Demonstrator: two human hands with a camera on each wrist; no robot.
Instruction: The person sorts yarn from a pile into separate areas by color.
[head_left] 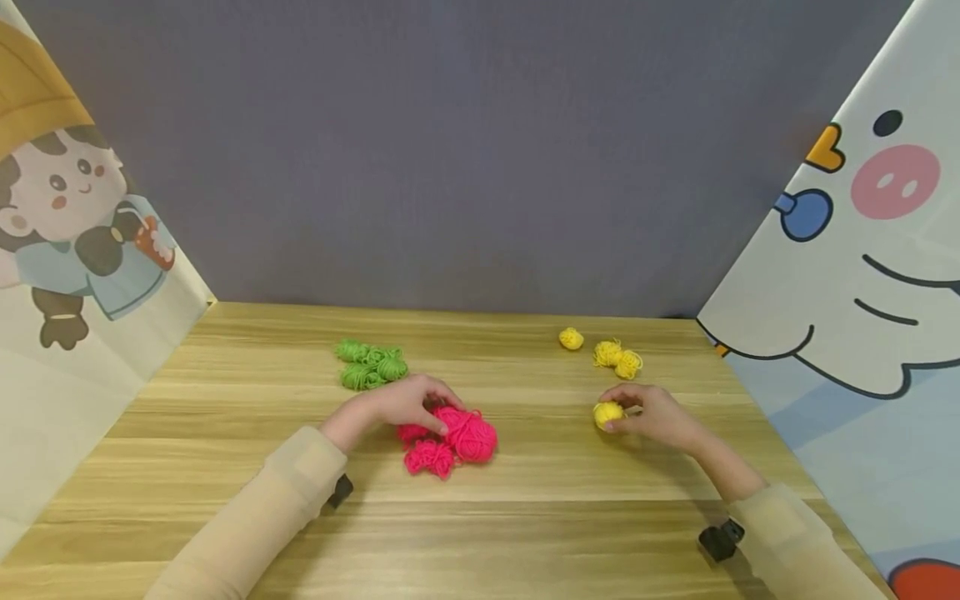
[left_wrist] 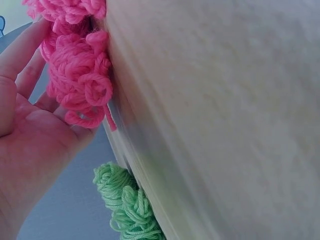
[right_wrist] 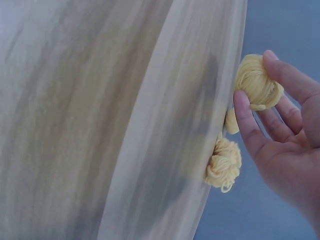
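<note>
In the head view my left hand (head_left: pixel 408 402) is at a pile of pink yarn, thumb and fingers around a pink yarn ball (head_left: pixel 474 437). A looser pink bundle (head_left: pixel 430 458) lies in front of it. The left wrist view shows the fingers (left_wrist: pixel 31 75) against the pink yarn (left_wrist: pixel 80 75). My right hand (head_left: pixel 660 415) pinches a small yellow yarn ball (head_left: pixel 607 415) between thumb and fingertips; the right wrist view shows this yellow ball (right_wrist: pixel 257 84) up close. Whether it touches the table is unclear.
Green yarn balls (head_left: pixel 371 365) sit together behind the left hand. Farther back on the right lie a yellow ball (head_left: pixel 571 338) and a yellow bundle (head_left: pixel 618 358). The wooden table (head_left: pixel 525 533) meets a grey panel (head_left: pixel 465 167) at its back, with printed panels at both sides.
</note>
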